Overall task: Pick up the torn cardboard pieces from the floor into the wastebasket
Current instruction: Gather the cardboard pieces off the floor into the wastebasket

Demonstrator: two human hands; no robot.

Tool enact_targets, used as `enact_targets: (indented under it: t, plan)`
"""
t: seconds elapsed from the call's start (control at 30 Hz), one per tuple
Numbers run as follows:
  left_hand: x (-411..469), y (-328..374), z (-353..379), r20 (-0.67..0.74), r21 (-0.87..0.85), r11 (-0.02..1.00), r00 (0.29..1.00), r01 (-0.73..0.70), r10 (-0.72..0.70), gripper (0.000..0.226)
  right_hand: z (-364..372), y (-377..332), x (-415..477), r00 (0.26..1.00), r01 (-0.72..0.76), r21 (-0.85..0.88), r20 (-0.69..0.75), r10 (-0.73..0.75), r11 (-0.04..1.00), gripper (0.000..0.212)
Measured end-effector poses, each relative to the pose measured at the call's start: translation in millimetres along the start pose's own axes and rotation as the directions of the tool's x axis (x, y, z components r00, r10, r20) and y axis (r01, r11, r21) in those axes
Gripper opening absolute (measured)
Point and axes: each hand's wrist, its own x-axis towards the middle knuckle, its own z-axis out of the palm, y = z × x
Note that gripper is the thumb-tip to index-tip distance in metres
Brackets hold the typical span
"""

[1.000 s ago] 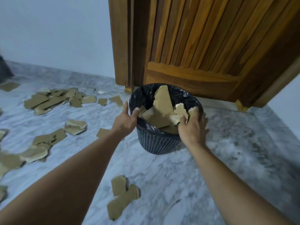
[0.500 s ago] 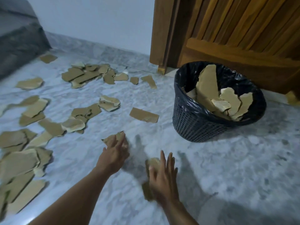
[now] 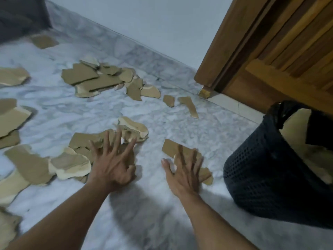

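Torn brown cardboard pieces lie all over the marble floor. My left hand is spread flat, fingers apart, over a cluster of pieces, beside a pale torn piece. My right hand is also spread, its fingers lying on a rectangular piece, with another scrap showing under its outer edge. Neither hand has closed around anything. The black mesh wastebasket stands just right of my right hand, with cardboard inside its black liner.
A large heap of cardboard lies farther back near the wall, with small scraps towards the wooden door. More pieces line the left edge. A dark object sits in the far left corner.
My hands left the wastebasket rim, dropped to the floor on its left and moved forward over the pieces. The view swung left and down, so the basket now sits at the right edge.
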Motion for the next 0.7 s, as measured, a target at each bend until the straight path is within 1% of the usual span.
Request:
enact_targets:
  t: [0.03,0.1,0.23,0.27,0.3,0.33,0.4,0.43,0.47,0.53,0.6,0.7]
  plan:
    - [8,-11,4,0.026,0.001,1.000,0.999,0.031,-0.031,0.084,-2,-7,13,1.000,0.006,-0.029,0.016,-0.006,1.000,0.078]
    - [21,-29,8,0.039,0.012,0.996,0.995,0.093,-0.093,0.078,-3,-19,38,1.000,0.023,-0.059,-0.004,-0.023,0.998,0.069]
    - [42,-31,-1,0.013,-0.047,0.971,0.972,0.235,-0.235,0.073,-10,-32,78,1.000,0.024,-0.026,0.020,-0.024,0.999,0.056]
    - [45,-30,-3,0.010,-0.079,0.958,0.961,0.276,-0.276,0.076,-10,-34,84,1.000,0.015,-0.022,0.007,-0.015,1.000,0.053]
    - [47,-29,-5,0.012,-0.093,0.949,0.953,0.302,-0.303,0.080,-10,-36,87,0.999,0.021,-0.036,-0.038,-0.022,0.999,0.050]
    - [48,-30,-4,0.017,-0.095,0.945,0.950,0.313,-0.313,0.083,-10,-39,89,0.992,0.042,-0.057,-0.117,-0.048,0.998,0.050]
    - [46,-32,-3,0.018,-0.097,0.948,0.953,0.302,-0.301,0.078,-10,-44,93,0.960,0.085,-0.043,-0.264,-0.093,0.995,0.057]
    - [46,-33,-3,0.012,-0.099,0.953,0.958,0.287,-0.287,0.073,-11,-46,97,0.952,0.086,-0.014,-0.293,-0.086,0.996,0.065]
    - [46,-33,-3,0.011,-0.094,0.956,0.961,0.277,-0.277,0.068,-13,-47,103,0.955,0.066,0.004,-0.290,-0.062,0.998,0.072]
    - [47,-33,-3,0.017,-0.090,0.958,0.962,0.272,-0.271,0.061,-18,-50,118,0.958,0.008,-0.017,-0.287,-0.012,1.000,0.082]
    - [48,-33,-3,0.018,-0.092,0.957,0.961,0.276,-0.275,0.059,-26,-58,136,0.955,-0.043,-0.027,-0.295,0.033,0.999,0.087]
    - [47,-35,0,0.022,-0.112,0.948,0.954,0.299,-0.298,0.059,-33,-72,164,0.966,-0.093,-0.037,-0.244,0.081,0.995,0.091]
